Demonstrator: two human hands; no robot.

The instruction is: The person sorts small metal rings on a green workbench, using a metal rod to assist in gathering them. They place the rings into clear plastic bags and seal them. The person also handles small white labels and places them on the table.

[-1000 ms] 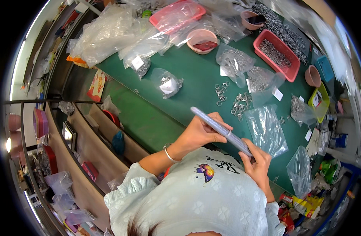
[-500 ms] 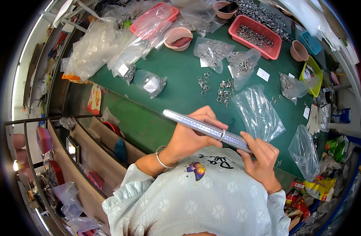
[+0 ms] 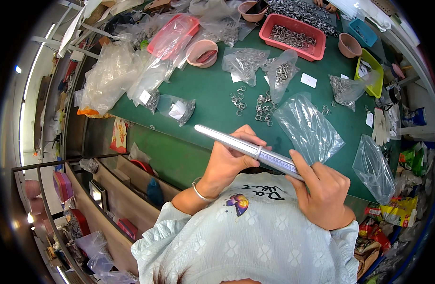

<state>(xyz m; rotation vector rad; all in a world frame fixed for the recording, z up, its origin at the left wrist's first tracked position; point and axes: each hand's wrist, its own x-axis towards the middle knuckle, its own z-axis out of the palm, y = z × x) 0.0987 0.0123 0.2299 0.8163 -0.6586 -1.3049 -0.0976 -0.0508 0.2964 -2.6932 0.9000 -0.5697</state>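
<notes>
A tapered silver ring mandrel (image 3: 279, 162) with a printed scale slants across in front of my chest, its narrow end to the left. A silver ring (image 3: 259, 152) encircles it partway along. My left hand (image 3: 229, 158) is closed, thumb and fingers pinching at this ring from both sides. My right hand (image 3: 324, 191) grips the mandrel's thick end. Beyond my hands, two loose groups of rings, one smaller (image 3: 238, 100) and one larger (image 3: 265, 109), lie on the green table (image 3: 213, 99). An empty-looking clear plastic bag (image 3: 307, 128) lies beside them.
Ring-filled clear bags (image 3: 246, 64) and a pink tray of rings (image 3: 293, 38) stand farther back. At right are a yellow-green basket (image 3: 371, 73) and another clear bag (image 3: 373, 165). Wooden shelving (image 3: 106, 194) is at lower left. Another person's hands (image 3: 328, 5) show at the far edge.
The mandrel has turned about its length, so less of its scale shows. The ring sits slightly nearer the narrow end. My view has shifted, moving the table's contents in the picture.
</notes>
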